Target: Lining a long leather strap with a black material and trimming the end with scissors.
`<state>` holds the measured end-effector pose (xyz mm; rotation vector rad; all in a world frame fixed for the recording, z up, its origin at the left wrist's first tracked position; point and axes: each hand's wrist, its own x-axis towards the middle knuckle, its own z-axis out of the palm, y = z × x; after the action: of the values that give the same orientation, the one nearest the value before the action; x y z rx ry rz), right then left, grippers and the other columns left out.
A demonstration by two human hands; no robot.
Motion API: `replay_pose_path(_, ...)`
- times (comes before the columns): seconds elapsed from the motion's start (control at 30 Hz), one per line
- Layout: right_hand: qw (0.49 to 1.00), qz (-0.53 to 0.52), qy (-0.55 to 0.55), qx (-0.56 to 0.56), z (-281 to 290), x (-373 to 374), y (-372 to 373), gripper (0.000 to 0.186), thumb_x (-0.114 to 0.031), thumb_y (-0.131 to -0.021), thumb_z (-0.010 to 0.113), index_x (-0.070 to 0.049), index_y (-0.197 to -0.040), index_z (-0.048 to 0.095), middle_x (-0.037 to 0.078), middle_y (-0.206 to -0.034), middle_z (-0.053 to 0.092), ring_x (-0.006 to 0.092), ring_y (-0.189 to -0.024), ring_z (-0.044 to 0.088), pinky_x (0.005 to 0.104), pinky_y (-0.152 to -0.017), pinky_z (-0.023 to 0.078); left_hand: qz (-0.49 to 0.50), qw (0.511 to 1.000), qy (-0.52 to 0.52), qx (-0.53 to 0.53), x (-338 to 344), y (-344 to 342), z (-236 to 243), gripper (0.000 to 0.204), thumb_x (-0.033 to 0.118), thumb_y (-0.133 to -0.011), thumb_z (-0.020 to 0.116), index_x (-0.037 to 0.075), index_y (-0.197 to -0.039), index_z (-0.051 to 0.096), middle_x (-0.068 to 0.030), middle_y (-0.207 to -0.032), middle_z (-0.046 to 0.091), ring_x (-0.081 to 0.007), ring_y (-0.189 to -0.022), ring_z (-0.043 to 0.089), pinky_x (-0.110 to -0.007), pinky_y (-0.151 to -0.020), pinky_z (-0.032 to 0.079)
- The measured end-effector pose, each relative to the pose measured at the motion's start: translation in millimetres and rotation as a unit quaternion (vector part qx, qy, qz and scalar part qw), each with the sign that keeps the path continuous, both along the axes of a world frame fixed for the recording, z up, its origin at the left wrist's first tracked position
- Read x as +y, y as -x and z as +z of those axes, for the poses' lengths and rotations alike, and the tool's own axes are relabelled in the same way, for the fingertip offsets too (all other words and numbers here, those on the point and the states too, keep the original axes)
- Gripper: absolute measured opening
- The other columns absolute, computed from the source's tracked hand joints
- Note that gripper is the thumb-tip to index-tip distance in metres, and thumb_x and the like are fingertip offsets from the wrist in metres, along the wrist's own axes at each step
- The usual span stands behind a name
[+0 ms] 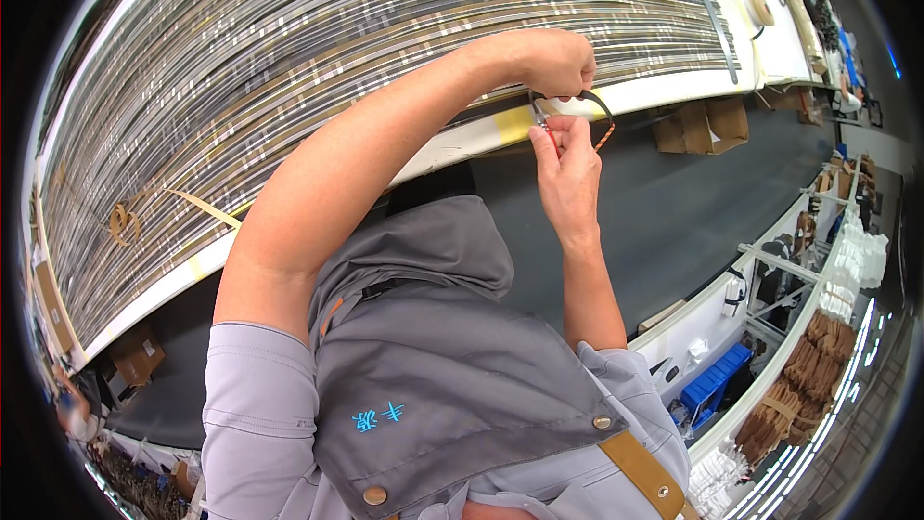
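My left hand [561,63] reaches across the near edge of the table, fingers closed round a dark strip [604,108]. The strip curves out in a loop and runs down to an orange patterned part beside my right hand. My right hand [570,169] grips what look like small scissors [540,117], with metal blades and a red handle. The blades point up toward the left hand, close to the strip; whether they touch it is hidden. Beneath both hands lies the pale table edge [443,152], with a yellow patch on it.
Long dark strips [385,48] in rows cover the tabletop. A metal ruler-like bar [719,37] and a tape roll [760,10] lie at the right. An open cardboard box [701,127] stands under the edge. At lower right are a shelf rack [778,265], a blue bin [714,383] and brown bundles [799,366].
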<state>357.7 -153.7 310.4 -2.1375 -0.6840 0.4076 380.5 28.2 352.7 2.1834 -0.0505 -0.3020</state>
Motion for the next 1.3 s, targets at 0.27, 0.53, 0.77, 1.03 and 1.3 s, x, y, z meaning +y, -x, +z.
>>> replay_pose_path(0.27,1.0,0.014,-0.022,-0.013,-2.9,-3.0,-1.6,0.028,-0.019,-0.095,0.066,0.003,-0.109,0.053,0.015,-0.08,0.068,0.0278,-0.069,0.065,0.0382,-0.068,0.051,-0.002,1.0,0.008,-0.009,0.2,-2.9,-0.9,0.019,0.006,-0.075,0.059,0.001,-0.09,0.07,-0.0085,-0.074,0.066,-0.0197,-0.069,0.063,-0.037,-0.063,0.049)
replay_pose_path(0.53,0.997,0.034,-0.063,0.004,-2.3,-13.9,-7.7,0.028,-0.014,-0.092,0.07,0.002,-0.108,0.054,0.009,-0.077,0.066,0.0148,-0.066,0.061,0.0301,-0.063,0.05,0.01,1.0,-0.008,0.011,-3.2,-8.0,6.5,0.024,0.006,-0.077,0.056,0.006,-0.094,0.074,-0.0068,-0.083,0.075,-0.0215,-0.086,0.07,-0.038,-0.076,0.053)
replay_pose_path(0.77,0.975,0.12,-0.119,0.143,25.4,-40.5,-17.4,0.026,-0.004,-0.087,0.072,0.002,-0.108,0.057,0.005,-0.085,0.066,0.0051,-0.072,0.058,0.021,-0.064,0.047,0.016,0.999,0.046,0.007,-1.9,-6.2,5.6,0.016,0.013,-0.081,0.059,0.0,-0.086,0.067,-0.0096,-0.074,0.067,-0.0169,-0.067,0.062,-0.035,-0.063,0.05)
replay_pose_path(1.03,0.96,0.001,-0.276,0.05,82.5,-47.1,-111.7,0.02,-0.004,-0.092,0.062,0.004,-0.11,0.056,0.002,-0.076,0.056,0.0033,-0.055,0.043,0.0184,-0.048,0.032,0.078,0.985,0.146,0.052,-9.8,5.3,6.5,0.018,0.016,-0.088,0.058,0.0,-0.087,0.064,-0.0042,-0.073,0.061,-0.012,-0.057,0.058,-0.028,-0.056,0.048)
replay_pose_path(1.3,0.972,0.005,-0.22,0.077,56.5,2.9,-227.5,0.035,-0.016,-0.092,0.066,0.006,-0.116,0.054,0.011,-0.092,0.069,0.0118,-0.066,0.063,0.0238,-0.056,0.046,0.118,0.971,0.201,0.045,-39.5,52.4,26.2,0.014,0.014,-0.092,0.054,0.002,-0.09,0.062,-0.0006,-0.07,0.059,-0.0084,-0.063,0.052,-0.026,-0.06,0.043)
